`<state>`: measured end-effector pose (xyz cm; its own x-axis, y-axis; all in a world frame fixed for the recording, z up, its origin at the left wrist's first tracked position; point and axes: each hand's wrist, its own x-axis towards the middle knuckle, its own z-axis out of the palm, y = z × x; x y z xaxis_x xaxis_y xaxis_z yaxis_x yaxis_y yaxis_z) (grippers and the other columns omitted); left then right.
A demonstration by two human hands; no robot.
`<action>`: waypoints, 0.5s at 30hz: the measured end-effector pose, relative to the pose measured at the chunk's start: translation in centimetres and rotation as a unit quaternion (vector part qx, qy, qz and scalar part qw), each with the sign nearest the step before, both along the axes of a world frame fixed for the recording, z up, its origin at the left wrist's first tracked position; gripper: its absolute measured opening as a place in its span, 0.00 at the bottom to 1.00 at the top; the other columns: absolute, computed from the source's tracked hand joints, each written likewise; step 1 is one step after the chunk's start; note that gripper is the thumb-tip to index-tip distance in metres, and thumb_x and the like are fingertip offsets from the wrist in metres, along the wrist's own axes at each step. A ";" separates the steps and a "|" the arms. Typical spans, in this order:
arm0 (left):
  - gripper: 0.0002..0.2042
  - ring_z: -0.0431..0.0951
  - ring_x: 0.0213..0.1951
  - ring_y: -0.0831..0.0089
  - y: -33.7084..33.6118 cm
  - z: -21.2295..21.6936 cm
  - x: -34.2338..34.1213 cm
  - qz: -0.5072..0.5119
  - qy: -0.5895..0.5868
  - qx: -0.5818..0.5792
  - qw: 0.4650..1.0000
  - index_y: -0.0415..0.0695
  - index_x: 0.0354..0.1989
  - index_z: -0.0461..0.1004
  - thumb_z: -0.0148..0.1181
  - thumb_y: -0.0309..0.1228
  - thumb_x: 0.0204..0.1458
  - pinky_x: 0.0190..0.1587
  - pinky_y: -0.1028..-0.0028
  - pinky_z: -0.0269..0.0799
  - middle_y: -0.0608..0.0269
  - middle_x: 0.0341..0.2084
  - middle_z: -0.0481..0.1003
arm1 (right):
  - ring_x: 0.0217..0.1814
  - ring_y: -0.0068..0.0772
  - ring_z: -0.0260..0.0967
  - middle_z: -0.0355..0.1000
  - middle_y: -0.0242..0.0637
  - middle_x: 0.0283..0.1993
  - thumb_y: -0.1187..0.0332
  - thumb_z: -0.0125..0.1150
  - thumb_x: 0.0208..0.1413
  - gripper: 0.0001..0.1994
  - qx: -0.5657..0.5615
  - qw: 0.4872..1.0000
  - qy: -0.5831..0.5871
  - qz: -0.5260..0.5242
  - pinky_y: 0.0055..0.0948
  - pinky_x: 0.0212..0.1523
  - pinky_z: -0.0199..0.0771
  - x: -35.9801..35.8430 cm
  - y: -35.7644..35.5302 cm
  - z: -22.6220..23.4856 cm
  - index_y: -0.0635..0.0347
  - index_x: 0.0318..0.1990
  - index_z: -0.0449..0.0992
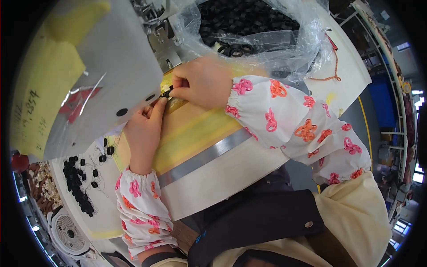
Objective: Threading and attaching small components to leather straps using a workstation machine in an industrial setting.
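Two bare hands, close together at the sewing machine (113,49). Right hand (198,84): thumb and forefinger pinched on a small black piece (166,94). Left hand (147,131): fingertips drawn in against the same piece's near side; whether they grip it, cannot tell. The piece: just below the metal presser mechanism (163,42), over a bed covered with yellow tape (195,144). Step, as judged: lining the piece up by hand; the next move calls for a steady, fine pinch, with fingertips clear of the metal parts.

Surroundings:
- One clear plastic bag (313,44), open, heaped with black rings (244,18).
- Many black pieces with trailing threads (78,187), strewn on the table at left.
- One white fan (70,233), lower left.
- One reddish cord (336,66), far right of the table.
- Two white sleeves with pink and orange bows (307,129).
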<state>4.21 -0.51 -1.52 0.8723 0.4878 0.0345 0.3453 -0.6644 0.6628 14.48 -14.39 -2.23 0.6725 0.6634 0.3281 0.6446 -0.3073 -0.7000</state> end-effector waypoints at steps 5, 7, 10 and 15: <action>0.08 0.69 0.17 0.62 -1.2 -0.4 -1.9 -0.147 -0.148 0.111 0.972 0.40 0.34 0.74 0.51 0.28 0.49 0.23 0.71 0.64 0.54 0.15 0.69 | 0.20 0.32 0.69 0.70 0.37 0.18 0.67 0.63 0.39 0.09 0.020 0.999 0.037 -0.014 0.27 0.22 0.67 -0.8 -0.9 0.2 0.64 0.23 0.72; 0.08 0.69 0.17 0.60 -2.7 0.2 -3.5 -0.168 -0.136 0.057 0.975 0.40 0.35 0.73 0.50 0.25 0.49 0.23 0.70 0.64 0.52 0.15 0.69 | 0.20 0.31 0.70 0.70 0.37 0.17 0.67 0.63 0.40 0.10 0.022 0.997 0.071 -0.010 0.27 0.21 0.67 -1.3 -1.0 1.1 0.66 0.24 0.71; 0.07 0.69 0.16 0.61 -2.9 0.2 -4.6 -0.257 -0.159 0.027 0.953 0.39 0.35 0.73 0.52 0.24 0.47 0.21 0.70 0.63 0.51 0.15 0.68 | 0.20 0.30 0.70 0.70 0.37 0.18 0.68 0.62 0.41 0.12 -0.055 0.948 0.297 0.098 0.27 0.21 0.67 -1.6 -1.3 1.8 0.69 0.28 0.70; 0.08 0.71 0.18 0.69 -1.3 0.3 -3.9 -0.221 -0.128 0.007 0.967 0.38 0.35 0.73 0.52 0.24 0.47 0.24 0.74 0.65 0.54 0.17 0.71 | 0.24 0.33 0.70 0.70 0.37 0.22 0.71 0.58 0.42 0.07 0.055 0.980 0.161 0.107 0.29 0.25 0.67 -2.2 -1.9 0.0 0.63 0.28 0.70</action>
<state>0.28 -1.81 -1.18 0.9575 0.0678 0.2804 -0.1479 -0.7193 0.6788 12.24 -16.28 -2.20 0.6029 0.7727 0.1986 0.4257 -0.1010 -0.8992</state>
